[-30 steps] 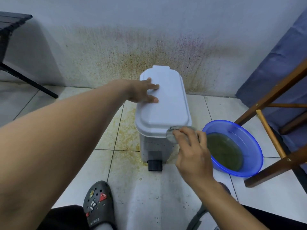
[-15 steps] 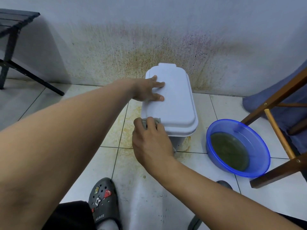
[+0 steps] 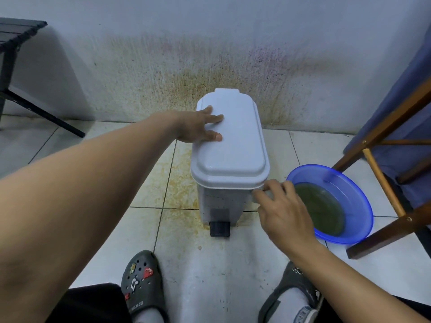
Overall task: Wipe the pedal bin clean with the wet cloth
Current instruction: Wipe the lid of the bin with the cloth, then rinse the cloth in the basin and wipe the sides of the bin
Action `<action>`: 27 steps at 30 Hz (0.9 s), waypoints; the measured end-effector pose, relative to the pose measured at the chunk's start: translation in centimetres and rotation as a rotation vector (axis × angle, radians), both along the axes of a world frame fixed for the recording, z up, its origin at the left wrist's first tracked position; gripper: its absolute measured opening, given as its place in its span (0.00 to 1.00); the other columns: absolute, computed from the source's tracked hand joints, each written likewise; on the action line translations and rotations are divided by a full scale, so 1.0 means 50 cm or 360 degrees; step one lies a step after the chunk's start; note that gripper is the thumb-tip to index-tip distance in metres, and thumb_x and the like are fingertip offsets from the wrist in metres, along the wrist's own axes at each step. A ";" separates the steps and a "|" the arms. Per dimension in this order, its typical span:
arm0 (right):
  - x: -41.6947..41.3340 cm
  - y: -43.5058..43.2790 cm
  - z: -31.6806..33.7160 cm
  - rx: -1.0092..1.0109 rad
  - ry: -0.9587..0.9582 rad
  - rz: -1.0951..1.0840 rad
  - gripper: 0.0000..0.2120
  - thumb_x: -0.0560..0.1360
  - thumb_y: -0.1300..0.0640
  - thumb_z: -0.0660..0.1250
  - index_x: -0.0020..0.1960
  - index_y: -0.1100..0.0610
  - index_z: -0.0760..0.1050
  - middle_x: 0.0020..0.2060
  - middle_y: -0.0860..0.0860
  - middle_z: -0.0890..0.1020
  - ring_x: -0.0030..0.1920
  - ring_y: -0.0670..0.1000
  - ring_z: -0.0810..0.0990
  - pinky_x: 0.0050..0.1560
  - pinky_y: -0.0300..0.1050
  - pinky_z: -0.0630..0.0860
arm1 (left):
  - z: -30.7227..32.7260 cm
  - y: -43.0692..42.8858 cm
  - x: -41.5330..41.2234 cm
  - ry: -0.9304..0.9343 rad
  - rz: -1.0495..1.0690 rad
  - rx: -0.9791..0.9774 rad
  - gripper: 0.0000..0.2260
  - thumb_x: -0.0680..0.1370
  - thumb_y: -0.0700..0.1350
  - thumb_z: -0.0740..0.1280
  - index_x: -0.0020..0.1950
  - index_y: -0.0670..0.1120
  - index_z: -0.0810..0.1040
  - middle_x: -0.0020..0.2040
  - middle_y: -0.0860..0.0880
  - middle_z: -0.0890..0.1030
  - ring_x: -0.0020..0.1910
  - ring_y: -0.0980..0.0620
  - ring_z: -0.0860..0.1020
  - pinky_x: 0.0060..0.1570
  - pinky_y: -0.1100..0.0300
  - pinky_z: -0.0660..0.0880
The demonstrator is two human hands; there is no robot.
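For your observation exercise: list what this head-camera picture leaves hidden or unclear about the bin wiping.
- Cloth: mostly covered by the right hand.
- Pedal bin: rear and right side face away; inside hidden by the closed lid.
- Blue basin: bottom hidden by murky water.
- Wooden chair: cut off at the right edge.

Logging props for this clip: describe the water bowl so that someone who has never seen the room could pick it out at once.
Start at the stained wall and find the white pedal bin standing before it on the tiled floor. Beside the bin, between it and the wooden chair legs, sits the bowl. It is the only translucent blue thing there, round and holding murky greenish water.
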State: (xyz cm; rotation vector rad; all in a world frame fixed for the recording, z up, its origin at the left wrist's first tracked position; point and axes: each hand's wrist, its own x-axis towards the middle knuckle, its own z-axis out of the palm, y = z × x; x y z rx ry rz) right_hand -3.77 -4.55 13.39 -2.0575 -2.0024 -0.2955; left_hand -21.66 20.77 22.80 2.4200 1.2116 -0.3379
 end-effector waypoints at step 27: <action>0.115 0.078 0.056 0.0005 0.0804 -0.0479 0.19 0.75 0.62 0.64 0.64 0.50 0.76 0.55 0.49 0.73 0.57 0.54 0.72 0.50 0.49 0.75 | -0.065 -0.044 -0.126 -0.0719 0.0903 0.0061 0.27 0.79 0.71 0.58 0.72 0.58 0.74 0.60 0.50 0.82 0.58 0.46 0.80 0.56 0.50 0.76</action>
